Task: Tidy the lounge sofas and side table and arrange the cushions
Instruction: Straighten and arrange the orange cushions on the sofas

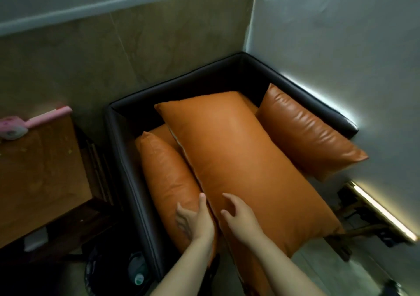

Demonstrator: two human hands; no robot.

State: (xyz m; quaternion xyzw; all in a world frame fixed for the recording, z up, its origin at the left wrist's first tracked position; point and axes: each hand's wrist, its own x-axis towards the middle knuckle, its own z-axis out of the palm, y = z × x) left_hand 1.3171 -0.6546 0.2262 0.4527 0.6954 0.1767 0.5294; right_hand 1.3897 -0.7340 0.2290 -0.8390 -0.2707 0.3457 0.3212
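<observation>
Arranging cushions on sofa (123, 159). Pressing side cushion (166, 173) with flat left hand (195, 218); resting released right hand (238, 216) on large cushion (238, 154). Probably needs edge grip next.

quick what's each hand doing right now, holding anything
Left hand: open, fingers flat on the left cushion, holding nothing.
Right hand: open, fingers loosely curved at the big middle cushion, holding nothing.
</observation>
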